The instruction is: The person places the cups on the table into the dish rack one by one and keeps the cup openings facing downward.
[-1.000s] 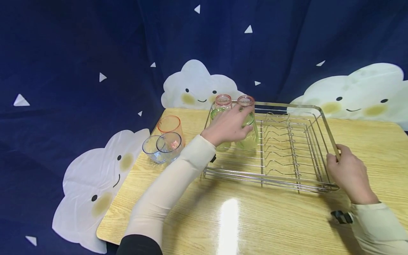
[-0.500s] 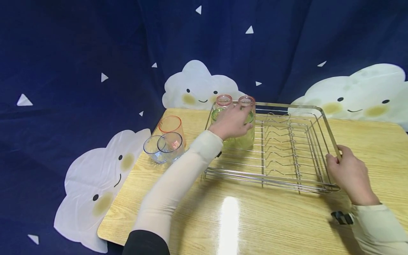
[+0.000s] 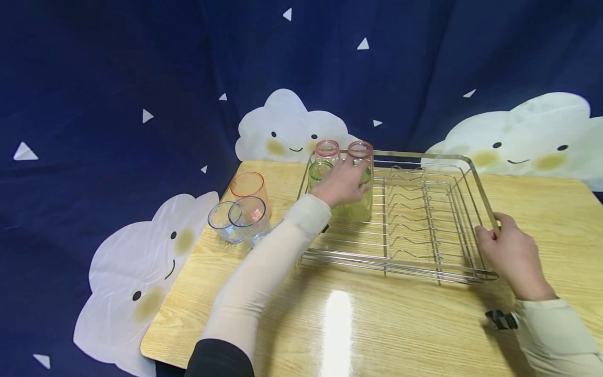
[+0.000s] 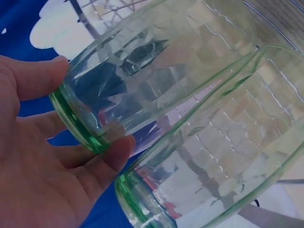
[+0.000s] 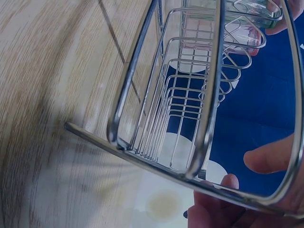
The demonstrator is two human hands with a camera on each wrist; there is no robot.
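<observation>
A wire dish rack (image 3: 414, 263) stands on the table, with upside-down glasses at its left end. My left hand (image 3: 341, 184) reaches over them from the left. Its thumb and fingers hold the green base of one faceted green glass (image 4: 142, 71), mouth down in the rack. Close beside it is a second green glass (image 4: 223, 156), also inverted. Behind these are two pink glasses (image 3: 327, 149), partly hidden by the hand and the green ones. My right hand (image 3: 513, 256) grips the rack's right rim, thumb on the inner side.
Left of the rack, one orange-rimmed glass (image 3: 249, 184) and two blue-rimmed glasses (image 3: 254, 222) stand mouth up on the wooden table (image 3: 292, 324), near its left edge. A dark blue curtain (image 3: 141, 63) with white clouds hangs behind.
The green glass in my left hand has gone from tilted to upright beside the other green one. My left forearm has shifted right. The right hand stays on the rack's rim.
</observation>
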